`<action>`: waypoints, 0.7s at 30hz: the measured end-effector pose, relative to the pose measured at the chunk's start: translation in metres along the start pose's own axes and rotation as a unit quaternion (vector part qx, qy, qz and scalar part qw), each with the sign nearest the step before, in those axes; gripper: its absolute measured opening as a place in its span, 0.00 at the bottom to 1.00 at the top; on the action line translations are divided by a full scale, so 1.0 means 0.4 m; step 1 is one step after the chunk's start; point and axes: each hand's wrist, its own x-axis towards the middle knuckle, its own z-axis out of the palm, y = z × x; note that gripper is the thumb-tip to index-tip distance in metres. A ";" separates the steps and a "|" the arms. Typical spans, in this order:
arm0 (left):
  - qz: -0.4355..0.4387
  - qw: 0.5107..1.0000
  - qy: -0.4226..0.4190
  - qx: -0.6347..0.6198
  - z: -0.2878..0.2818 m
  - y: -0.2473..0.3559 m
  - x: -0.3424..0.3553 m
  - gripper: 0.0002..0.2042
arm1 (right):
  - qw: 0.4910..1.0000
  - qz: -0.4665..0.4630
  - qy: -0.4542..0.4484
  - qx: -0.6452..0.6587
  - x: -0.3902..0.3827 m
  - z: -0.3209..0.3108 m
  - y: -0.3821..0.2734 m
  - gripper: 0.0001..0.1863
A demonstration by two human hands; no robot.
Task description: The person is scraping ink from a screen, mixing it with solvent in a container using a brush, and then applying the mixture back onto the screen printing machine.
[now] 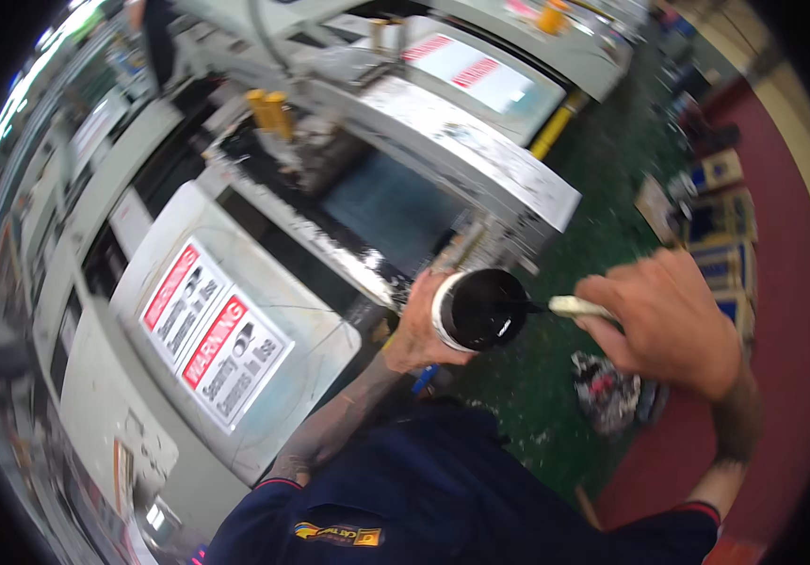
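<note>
My left hand [412, 331] is wrapped round a white tub [439, 318], tilted so that its mouth faces me. Black ink [492, 315] coats the inside. To the right of the tub, my right hand [676, 322] grips the pale handle of a spatula [570, 306]. The spatula's dark blade points left into the tub's mouth, and its tip is lost against the black. Just beyond the tub lies the printing machine's screen frame [391, 202], with dark ink smeared along its edges.
A pale platen [325, 325] at left carries a printed red-and-white sheet [217, 334]; another printed sheet [457, 61] lies on a platen at the back. A long metal beam [480, 141] crosses the machine. Boxes [730, 264] and a crumpled plastic bag [607, 395] sit on the floor at right.
</note>
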 end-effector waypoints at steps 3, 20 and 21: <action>-0.059 0.996 0.065 0.035 -0.071 -0.007 -0.026 0.51 | 0.994 0.026 0.107 0.011 0.051 0.039 -0.022 0.10; -0.108 0.945 0.131 0.279 -0.815 -0.740 0.247 0.46 | 0.910 0.081 0.240 0.328 1.134 0.300 -0.050 0.10; -0.103 0.943 0.125 0.291 -0.849 -0.790 0.268 0.46 | 0.902 0.090 0.256 0.336 1.195 0.336 -0.051 0.12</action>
